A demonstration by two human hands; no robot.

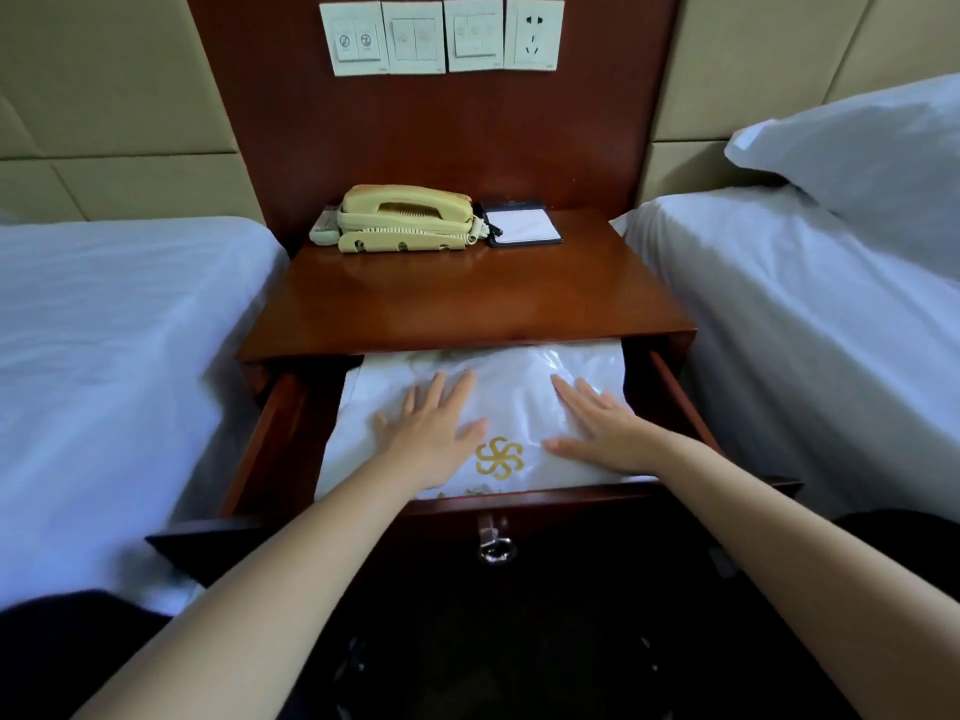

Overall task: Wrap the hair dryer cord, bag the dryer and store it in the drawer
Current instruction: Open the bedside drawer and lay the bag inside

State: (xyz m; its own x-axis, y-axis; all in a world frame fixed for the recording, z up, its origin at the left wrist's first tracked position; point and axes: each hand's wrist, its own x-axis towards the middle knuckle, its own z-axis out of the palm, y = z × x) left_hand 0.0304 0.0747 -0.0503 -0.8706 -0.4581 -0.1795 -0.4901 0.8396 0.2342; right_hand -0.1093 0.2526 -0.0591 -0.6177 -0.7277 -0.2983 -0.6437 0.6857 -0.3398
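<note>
A white bag (511, 387) with a gold pinwheel emblem lies inside the open wooden drawer (270, 433) of the nightstand. It fills most of the drawer. My left hand (431, 428) rests flat on the bag's left half, fingers spread. On the bag's right half my right hand (597, 426) also lies flat with fingers apart. Neither hand grips anything. The hair dryer and its cord are hidden; I cannot see them through the bag.
A beige telephone (405, 218) and a notepad in a dark holder (522, 226) sit at the back of the nightstand top (467, 298). White-sheeted beds flank it left (119, 356) and right (805, 345). Wall switches and a socket (535, 33) are above. A metal drawer pull (496, 543) hangs in front.
</note>
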